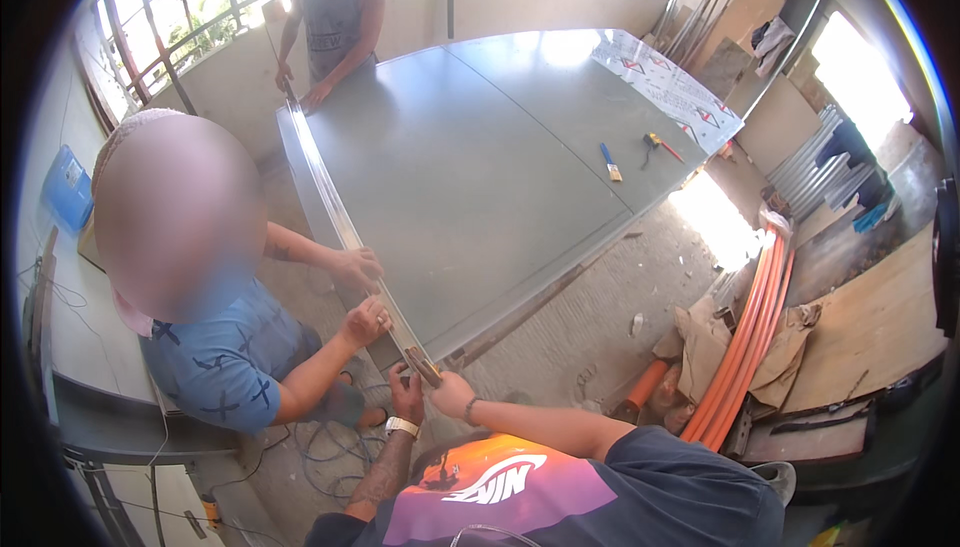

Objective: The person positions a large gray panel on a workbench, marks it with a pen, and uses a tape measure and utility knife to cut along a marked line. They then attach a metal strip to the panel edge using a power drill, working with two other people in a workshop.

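Observation:
A long shiny metal bar (pixel 330 192) lies along the left edge of a large grey sheet (pixel 480 187). At its near end sits a small brownish piece (pixel 422 365). My right hand (pixel 455 394), with a bracelet at the wrist, is closed around that bar end. Just left of it, my left hand (pixel 406 399), wearing a watch, has bent fingers raised against the sheet's near corner; what they grip is hidden. A co-worker in blue at the left has one hand (pixel 356 267) on the bar and another hand (pixel 368 323) beside it. At the far end, another person's hand (pixel 317 97) rests by the sheet.
A blue-handled brush (pixel 611 163) and a red-and-yellow hand tool (pixel 662 146) lie on the sheet. Printed film (pixel 670 82) covers its far right part. Orange pipes (pixel 745 337) lean at the right. Cables (pixel 320 462) coil on the floor near my left arm.

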A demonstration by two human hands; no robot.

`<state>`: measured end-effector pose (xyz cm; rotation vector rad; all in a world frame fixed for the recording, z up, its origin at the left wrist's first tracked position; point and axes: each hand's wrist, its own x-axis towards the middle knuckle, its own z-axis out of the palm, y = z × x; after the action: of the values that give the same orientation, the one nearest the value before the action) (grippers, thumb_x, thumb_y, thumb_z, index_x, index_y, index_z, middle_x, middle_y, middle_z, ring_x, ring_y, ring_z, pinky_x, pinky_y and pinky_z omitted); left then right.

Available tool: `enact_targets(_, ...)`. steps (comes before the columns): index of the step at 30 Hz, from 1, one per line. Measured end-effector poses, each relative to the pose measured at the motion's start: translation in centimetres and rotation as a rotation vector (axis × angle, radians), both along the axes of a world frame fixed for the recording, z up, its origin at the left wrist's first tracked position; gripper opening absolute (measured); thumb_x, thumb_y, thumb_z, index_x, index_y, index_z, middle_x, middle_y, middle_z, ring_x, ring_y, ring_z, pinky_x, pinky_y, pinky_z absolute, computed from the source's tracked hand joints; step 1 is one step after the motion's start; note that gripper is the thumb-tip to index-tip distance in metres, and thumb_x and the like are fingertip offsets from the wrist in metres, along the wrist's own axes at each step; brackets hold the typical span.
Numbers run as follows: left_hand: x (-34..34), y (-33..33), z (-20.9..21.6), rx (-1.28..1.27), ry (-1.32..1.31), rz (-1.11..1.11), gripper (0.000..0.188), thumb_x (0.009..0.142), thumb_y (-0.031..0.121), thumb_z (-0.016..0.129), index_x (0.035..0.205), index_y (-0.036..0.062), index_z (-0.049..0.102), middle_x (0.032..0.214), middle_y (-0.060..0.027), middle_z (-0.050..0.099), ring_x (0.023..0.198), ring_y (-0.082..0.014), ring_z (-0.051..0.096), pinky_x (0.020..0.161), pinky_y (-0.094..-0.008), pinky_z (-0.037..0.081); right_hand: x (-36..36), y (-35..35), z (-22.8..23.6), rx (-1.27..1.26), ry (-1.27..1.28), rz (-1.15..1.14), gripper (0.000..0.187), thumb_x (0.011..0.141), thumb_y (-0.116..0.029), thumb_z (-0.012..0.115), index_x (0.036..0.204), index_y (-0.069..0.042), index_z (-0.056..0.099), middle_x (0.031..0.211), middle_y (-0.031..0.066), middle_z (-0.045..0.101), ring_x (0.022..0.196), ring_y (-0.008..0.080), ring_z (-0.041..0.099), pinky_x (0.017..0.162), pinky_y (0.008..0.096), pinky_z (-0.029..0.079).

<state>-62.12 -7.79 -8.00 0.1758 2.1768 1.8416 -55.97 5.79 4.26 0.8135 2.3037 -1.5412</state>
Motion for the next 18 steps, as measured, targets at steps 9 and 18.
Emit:
enact_targets(9, -0.1, 0.4, 0.2, 0.06, -0.037, -0.003, 0.035, 0.099, 0.02, 0.057, 0.13, 0.0075, 0.045, 0.081, -0.0029, 0.059, 0.07, -0.0106, 0.054, 0.063, -0.028, 0.046, -0.6, 0.2, -2.3, -0.007, -0.058, 0.035, 0.048, 0.086, -0.036, 0.072, 0.117, 0.001, 0.068, 0.113, 0.0264, 0.071, 0.11, 0.0381, 0.068, 0.091, 0.0445, 0.054)
enact_targets(18, -1.1, 1.1, -0.9, 0.037, 0.087, 0.002, 0.033, 0.099, 0.017, 0.054, 0.128, 0.0074, 0.044, 0.083, -0.0056, 0.06, 0.071, -0.0119, 0.055, 0.063, -0.0299, 0.045, -1.0, 0.6, -1.3, 0.042, -0.031, 0.097, 0.047, 0.085, -0.027, 0.067, 0.123, 0.0, 0.066, 0.113, 0.0265, 0.071, 0.11, 0.0384, 0.069, 0.091, 0.0444, 0.054)
